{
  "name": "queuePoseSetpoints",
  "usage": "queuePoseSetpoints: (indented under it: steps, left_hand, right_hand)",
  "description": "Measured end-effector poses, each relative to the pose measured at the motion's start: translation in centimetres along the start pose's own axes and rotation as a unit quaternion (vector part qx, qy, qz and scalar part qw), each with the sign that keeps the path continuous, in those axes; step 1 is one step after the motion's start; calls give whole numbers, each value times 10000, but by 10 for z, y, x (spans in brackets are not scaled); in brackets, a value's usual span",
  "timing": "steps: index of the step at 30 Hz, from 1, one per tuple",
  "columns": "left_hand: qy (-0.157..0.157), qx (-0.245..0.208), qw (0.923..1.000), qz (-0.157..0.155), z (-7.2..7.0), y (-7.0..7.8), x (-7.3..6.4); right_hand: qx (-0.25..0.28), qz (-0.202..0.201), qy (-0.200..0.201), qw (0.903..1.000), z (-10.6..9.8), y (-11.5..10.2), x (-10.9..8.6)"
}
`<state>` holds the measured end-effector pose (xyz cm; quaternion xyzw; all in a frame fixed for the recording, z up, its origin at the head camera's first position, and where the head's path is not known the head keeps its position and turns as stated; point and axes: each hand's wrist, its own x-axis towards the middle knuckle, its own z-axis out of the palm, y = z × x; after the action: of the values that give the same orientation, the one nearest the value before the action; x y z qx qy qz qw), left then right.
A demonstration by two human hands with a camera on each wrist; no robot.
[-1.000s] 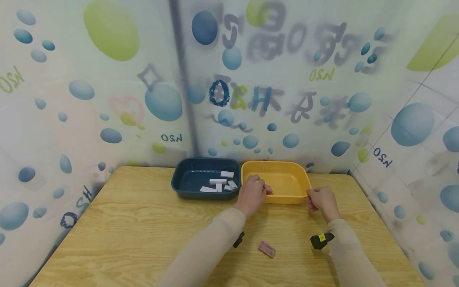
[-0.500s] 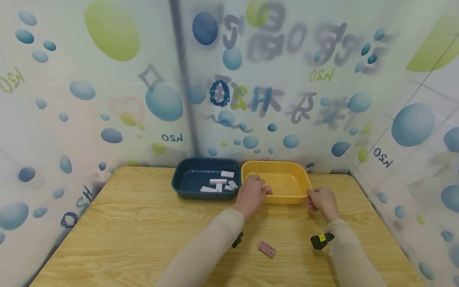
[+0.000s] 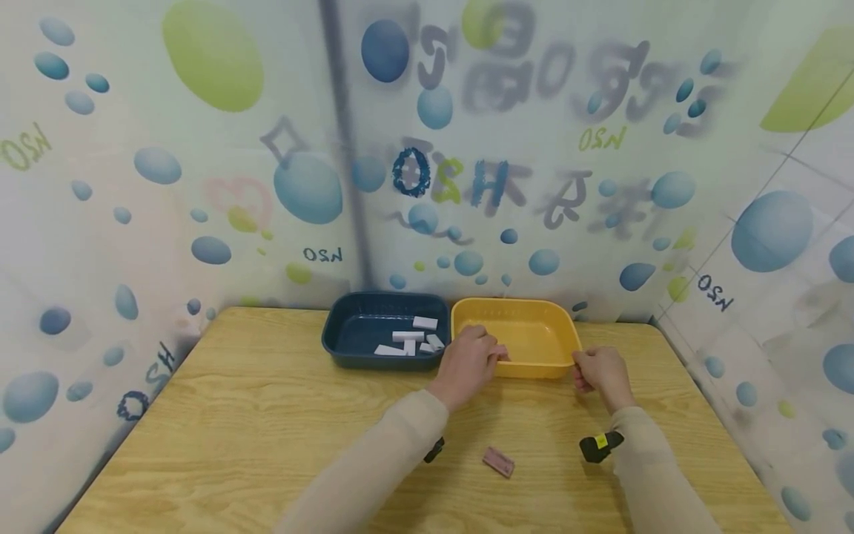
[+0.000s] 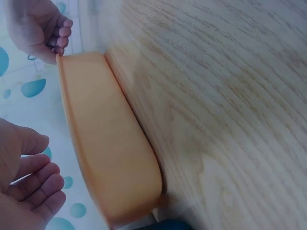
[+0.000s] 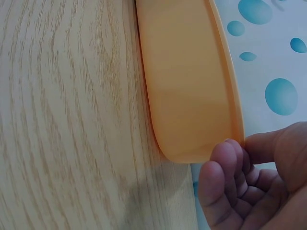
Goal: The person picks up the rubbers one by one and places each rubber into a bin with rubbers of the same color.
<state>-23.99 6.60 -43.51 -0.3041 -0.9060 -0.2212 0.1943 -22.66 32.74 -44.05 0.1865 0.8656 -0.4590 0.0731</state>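
Note:
The yellow plastic basin (image 3: 534,369) stands at the back of the table. My left hand (image 3: 463,367) is over its near left side. In the left wrist view the fingers of my left hand (image 4: 29,179) are loosely bent, with a gap to the thumb and nothing visible between them. A small pinkish piece (image 3: 500,352) shows beside those fingers in the head view; its kind is unclear. My right hand (image 5: 254,179) pinches the basin's rim at the near right corner between thumb and curled fingers. A small pink rectangular block (image 3: 498,461) lies on the table between the forearms.
A dark blue basin (image 3: 347,362) stands directly left of the yellow one, with several white rectangular pieces (image 3: 408,337) inside. Both basins are close to the patterned curtain (image 3: 267,222) behind the wooden table (image 3: 253,415).
The head view has shifted slightly. Both hands keep nearly the same places at the yellow basin, and the pink block has not moved on the table.

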Motion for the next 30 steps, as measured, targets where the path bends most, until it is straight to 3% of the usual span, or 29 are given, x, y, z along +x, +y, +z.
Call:
queuePoseSetpoints:
  steps: [5,14,21,30]
  left_hand:
    - [-86,13,9999,140,-4,5,-3]
    - [-457,489,9960,591,-11,13,-9]
    - [-417,474,9935,951,-13,13,-15]
    - [-521,404,9914,1129,-12,10,-24]
  right_hand:
    - [-17,-7,2,10000,0,0,0]
    - [6,41,5,10000,-1,-1,-1]
    - [9,45,14,10000,-1,-2,-2]
    - [48,42,-14,10000,-2,-4,-3]
